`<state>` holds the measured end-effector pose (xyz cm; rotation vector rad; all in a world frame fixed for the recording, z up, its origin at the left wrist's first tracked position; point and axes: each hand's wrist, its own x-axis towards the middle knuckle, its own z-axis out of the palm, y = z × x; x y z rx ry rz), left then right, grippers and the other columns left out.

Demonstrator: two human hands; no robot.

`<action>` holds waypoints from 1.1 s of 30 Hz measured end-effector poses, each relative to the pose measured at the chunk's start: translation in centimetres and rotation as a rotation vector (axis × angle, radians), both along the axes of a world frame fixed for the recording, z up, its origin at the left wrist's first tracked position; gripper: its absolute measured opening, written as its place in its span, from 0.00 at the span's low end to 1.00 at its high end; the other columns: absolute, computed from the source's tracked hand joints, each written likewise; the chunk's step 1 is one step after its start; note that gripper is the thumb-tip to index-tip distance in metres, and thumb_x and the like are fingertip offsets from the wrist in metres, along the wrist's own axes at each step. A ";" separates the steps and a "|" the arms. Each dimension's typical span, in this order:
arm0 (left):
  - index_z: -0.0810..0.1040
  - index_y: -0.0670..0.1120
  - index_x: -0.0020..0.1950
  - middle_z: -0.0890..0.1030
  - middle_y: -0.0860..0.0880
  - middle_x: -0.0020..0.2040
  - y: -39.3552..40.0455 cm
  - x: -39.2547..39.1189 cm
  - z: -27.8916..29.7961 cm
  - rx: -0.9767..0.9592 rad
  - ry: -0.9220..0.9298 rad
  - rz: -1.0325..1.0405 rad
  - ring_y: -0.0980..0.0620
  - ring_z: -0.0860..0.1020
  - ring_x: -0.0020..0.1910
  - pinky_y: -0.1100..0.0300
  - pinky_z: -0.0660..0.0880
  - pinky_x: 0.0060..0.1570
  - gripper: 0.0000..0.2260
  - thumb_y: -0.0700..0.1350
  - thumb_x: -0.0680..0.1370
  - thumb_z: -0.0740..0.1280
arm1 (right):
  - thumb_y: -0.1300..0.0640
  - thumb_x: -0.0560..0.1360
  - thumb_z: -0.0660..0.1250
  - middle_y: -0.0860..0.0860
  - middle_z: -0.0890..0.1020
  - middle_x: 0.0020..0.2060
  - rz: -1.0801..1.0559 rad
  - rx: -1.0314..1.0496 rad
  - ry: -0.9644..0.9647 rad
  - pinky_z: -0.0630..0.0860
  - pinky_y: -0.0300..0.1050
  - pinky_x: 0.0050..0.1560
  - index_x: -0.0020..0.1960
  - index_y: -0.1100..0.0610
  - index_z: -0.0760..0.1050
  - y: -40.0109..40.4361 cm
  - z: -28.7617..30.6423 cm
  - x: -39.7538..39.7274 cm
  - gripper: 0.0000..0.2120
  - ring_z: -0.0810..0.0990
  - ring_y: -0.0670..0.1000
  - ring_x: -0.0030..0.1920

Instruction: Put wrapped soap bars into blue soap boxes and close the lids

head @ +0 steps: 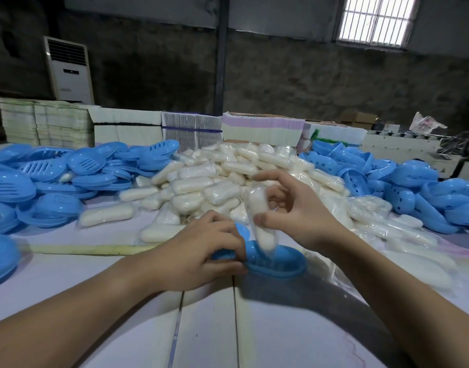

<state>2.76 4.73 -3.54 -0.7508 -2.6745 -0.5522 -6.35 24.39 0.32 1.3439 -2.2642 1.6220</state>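
Left hand (201,251) grips the open blue soap box (275,261) on the table (121,301). Right hand (294,208) pinches a wrapped soap bar (262,227), held upright, lower end inside the box.

Glossy blue plastic soap box (277,264); clear-film-wrapped soap bar (262,221).

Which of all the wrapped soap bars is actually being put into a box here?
The wrapped soap bar pinched upright by the right hand, its lower end inside the open blue soap box the left hand grips. The others lie heaped.
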 end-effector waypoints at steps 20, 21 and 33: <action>0.82 0.57 0.35 0.79 0.57 0.41 0.2 0.7 0.4 0.257 -0.043 0.062 0.53 0.75 0.50 0.57 0.72 0.47 0.12 0.63 0.64 0.77 | 0.50 0.67 0.71 0.33 0.74 0.53 0.085 0.665 0.157 0.65 0.24 0.48 0.60 0.42 0.76 0.7 -0.4 0.0 0.21 0.70 0.34 0.56; 0.82 0.55 0.36 0.80 0.56 0.41 0.1 0.6 0.4 0.282 -0.019 0.061 0.53 0.76 0.49 0.57 0.73 0.47 0.12 0.62 0.64 0.77 | 0.48 0.66 0.69 0.33 0.74 0.54 0.095 0.682 0.150 0.65 0.26 0.49 0.60 0.41 0.76 0.7 -0.3 -0.2 0.22 0.70 0.35 0.57; 0.77 0.65 0.54 0.78 0.62 0.57 -0.5 0.0 -0.2 0.226 -0.157 0.141 0.63 0.72 0.60 0.60 0.71 0.62 0.17 0.68 0.68 0.65 | 0.45 0.64 0.73 0.38 0.81 0.47 0.151 0.679 -0.007 0.71 0.28 0.44 0.51 0.38 0.82 2.4 0.0 -2.0 0.15 0.78 0.35 0.44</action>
